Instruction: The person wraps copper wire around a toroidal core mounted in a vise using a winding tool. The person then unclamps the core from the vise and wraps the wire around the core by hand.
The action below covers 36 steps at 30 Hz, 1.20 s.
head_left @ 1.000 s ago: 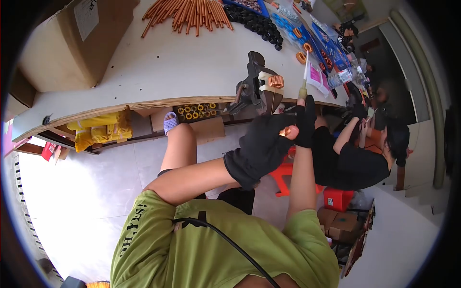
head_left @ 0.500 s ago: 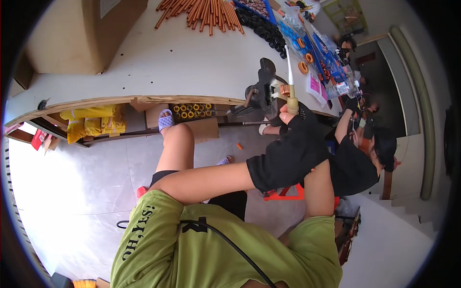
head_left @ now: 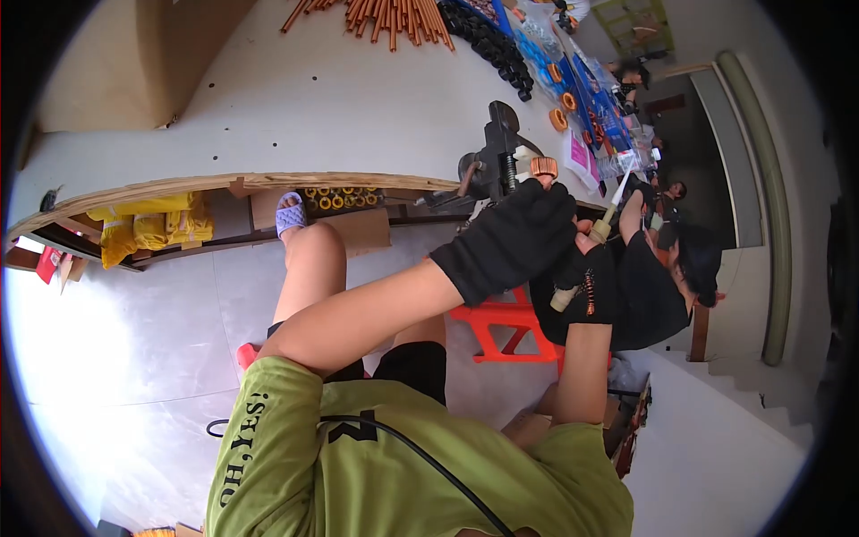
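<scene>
My left hand (head_left: 523,224), in a black fingerless glove, is closed with its fingertips at a copper-wound ring coil (head_left: 543,167). The coil sits against a black clamp fixture (head_left: 497,157) mounted at the bench edge. My right hand (head_left: 586,273), also gloved, is wrapped round the pale yellow handle of a hook-like tool (head_left: 605,224). The tool's thin white shaft points up and right, apart from the coil. A short copper wire spiral (head_left: 590,292) shows against the right glove.
On the curved bench (head_left: 259,98) lie copper rods (head_left: 394,22), black rings (head_left: 488,45) and orange coils (head_left: 558,119). Yellow bundles (head_left: 152,228) fill a shelf below. A red stool (head_left: 506,322) stands beneath my hands. A co-worker (head_left: 662,277) sits at the right.
The tool has swung away from the coil to the right with my right hand. My hands, overlapping before, are now farther apart, with the left at the coil. The view has shifted slightly.
</scene>
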Each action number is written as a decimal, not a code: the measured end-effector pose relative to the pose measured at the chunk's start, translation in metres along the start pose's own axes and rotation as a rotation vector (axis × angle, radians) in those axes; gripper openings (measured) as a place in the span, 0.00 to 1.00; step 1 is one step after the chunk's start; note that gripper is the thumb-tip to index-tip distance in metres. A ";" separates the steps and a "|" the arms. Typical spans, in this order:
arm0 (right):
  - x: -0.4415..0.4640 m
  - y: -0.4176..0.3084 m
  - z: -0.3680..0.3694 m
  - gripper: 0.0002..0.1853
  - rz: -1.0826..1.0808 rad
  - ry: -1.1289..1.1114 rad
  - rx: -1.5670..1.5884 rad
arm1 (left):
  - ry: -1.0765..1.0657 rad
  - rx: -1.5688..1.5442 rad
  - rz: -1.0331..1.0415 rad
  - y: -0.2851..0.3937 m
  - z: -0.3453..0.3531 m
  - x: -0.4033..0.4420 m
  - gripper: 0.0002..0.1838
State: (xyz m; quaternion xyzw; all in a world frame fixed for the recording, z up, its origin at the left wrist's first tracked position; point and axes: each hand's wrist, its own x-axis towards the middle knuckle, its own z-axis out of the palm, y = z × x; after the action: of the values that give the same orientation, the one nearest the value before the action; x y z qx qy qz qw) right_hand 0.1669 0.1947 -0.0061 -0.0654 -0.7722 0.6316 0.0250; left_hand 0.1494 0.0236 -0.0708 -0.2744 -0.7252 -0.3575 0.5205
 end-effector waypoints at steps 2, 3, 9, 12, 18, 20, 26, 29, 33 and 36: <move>-0.005 -0.007 0.009 0.08 -0.057 0.033 0.000 | -0.017 -0.044 0.053 -0.007 0.006 0.000 0.10; -0.005 -0.008 0.012 0.08 -0.083 0.047 0.004 | -0.050 -0.097 0.050 -0.010 0.007 0.003 0.08; 0.000 -0.020 0.018 0.09 -0.199 0.119 0.001 | -0.113 -0.297 -0.085 -0.001 0.017 0.018 0.03; 0.001 -0.020 0.018 0.10 -0.223 0.140 -0.014 | -0.058 -0.369 -0.125 -0.004 0.012 0.020 0.04; -0.005 -0.005 0.009 0.11 -0.227 0.177 -0.035 | 0.071 -0.445 -0.191 -0.006 -0.002 0.030 0.05; -0.006 0.002 0.005 0.11 -0.221 0.178 -0.038 | 0.036 -0.462 -0.158 -0.009 -0.002 0.030 0.05; -0.007 0.034 -0.008 0.12 -0.208 0.185 -0.059 | -0.138 -0.378 -0.080 -0.006 -0.005 0.021 0.07; -0.007 0.052 -0.010 0.13 -0.247 0.193 -0.102 | -0.078 -0.277 -0.042 -0.003 -0.004 0.018 0.07; 0.004 0.072 -0.018 0.14 -0.484 0.213 -0.399 | -0.021 -0.203 0.042 0.000 -0.011 0.014 0.10; 0.043 0.066 -0.029 0.14 -0.781 0.219 -0.909 | -0.023 -0.146 -0.021 -0.001 -0.019 0.007 0.18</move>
State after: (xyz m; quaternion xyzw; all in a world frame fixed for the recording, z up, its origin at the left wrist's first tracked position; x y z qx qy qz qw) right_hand 0.1329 0.2417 -0.0671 0.1539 -0.9243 0.1727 0.3035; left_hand 0.1570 0.0079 -0.0607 -0.3081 -0.7060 -0.4119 0.4869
